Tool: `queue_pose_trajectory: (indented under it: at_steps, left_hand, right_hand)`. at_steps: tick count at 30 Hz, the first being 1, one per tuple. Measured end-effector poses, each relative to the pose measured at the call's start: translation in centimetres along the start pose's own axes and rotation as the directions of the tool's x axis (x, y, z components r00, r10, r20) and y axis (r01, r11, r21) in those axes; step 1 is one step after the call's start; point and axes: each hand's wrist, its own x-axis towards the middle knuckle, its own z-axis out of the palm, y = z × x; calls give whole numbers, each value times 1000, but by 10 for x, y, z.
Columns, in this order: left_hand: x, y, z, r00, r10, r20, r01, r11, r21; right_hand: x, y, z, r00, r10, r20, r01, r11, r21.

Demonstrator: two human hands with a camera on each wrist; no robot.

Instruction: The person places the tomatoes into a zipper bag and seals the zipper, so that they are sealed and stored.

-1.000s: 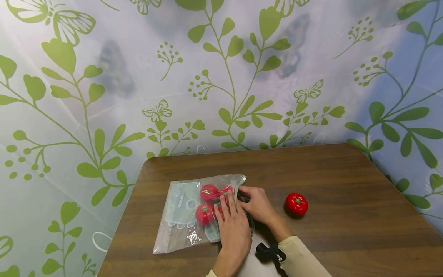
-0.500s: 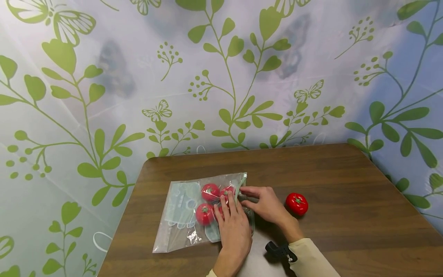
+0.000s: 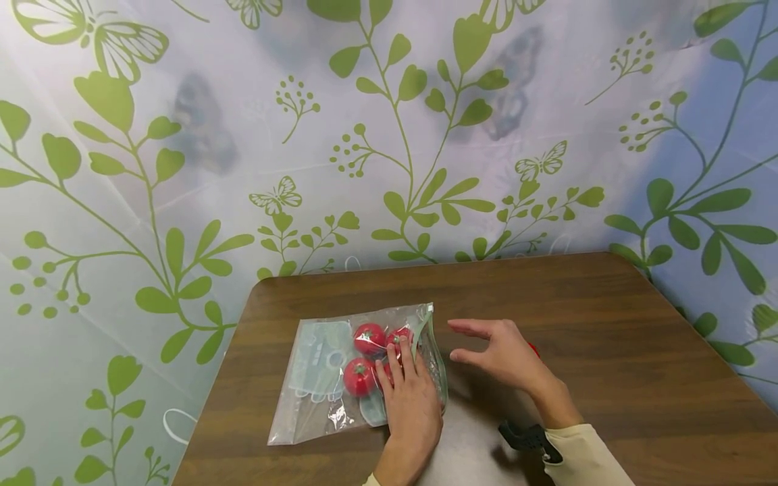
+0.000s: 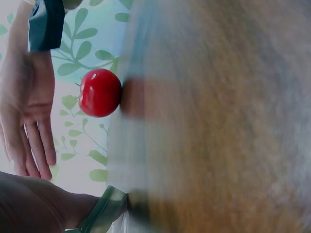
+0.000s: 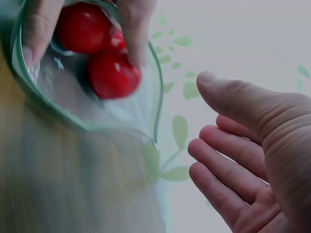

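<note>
A clear zip bag (image 3: 286, 425) with a pale green rim lies on the table, its mouth facing right. Several red tomatoes (image 3: 358, 376) are inside, near the mouth. My left hand (image 3: 412, 401) rests across the bag's mouth end, fingers stretched over the plastic and tomatoes. In the right wrist view its digits spread at the gaping green rim (image 5: 156, 107). My right hand (image 3: 504, 354) is empty, to the right of the mouth, thumb apart from the fingers. A loose tomato (image 4: 100, 92) stands on the table beside it; the right hand hides most of it in the head view.
The brown wooden table (image 3: 608, 324) stretches off to the right of my hands. A leaf-patterned cloth (image 3: 389, 135) hangs behind it. A black wrist strap (image 3: 524, 437) sits by my right sleeve.
My right hand has drawn back from the bag's mouth to the right, now covering most of the loose tomato. The mouth gapes wider in sight. My left hand has stayed on the bag.
</note>
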Motion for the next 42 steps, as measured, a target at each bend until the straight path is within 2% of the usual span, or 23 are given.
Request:
queue_pose_trajectory:
  at_steps: [12, 22, 28, 37, 42]
  left_hand:
    - [-1, -1, -2, 1000, -6, 31, 7, 1000, -24]
    - [-1, 0, -2, 999, -8, 45, 9, 999, -38]
    - [0, 1, -2, 999, -15, 51, 18, 998, -52]
    - [-2, -1, 1, 1000, 4, -30, -6, 997, -73]
    - [-1, -1, 0, 1000, 0, -9, -1, 997, -80]
  right_hand:
    - [-28, 17, -46, 998, 47, -48, -51, 995, -82]
    - [-55, 31, -81, 988, 138, -63, -143, 985, -95]
    - [-71, 43, -94, 986, 144, -90, -154, 980, -128]
    - [-85, 59, -108, 985, 148, -90, -158, 981, -117]
    - [-91, 67, -113, 982, 169, -88, -178, 977, -114]
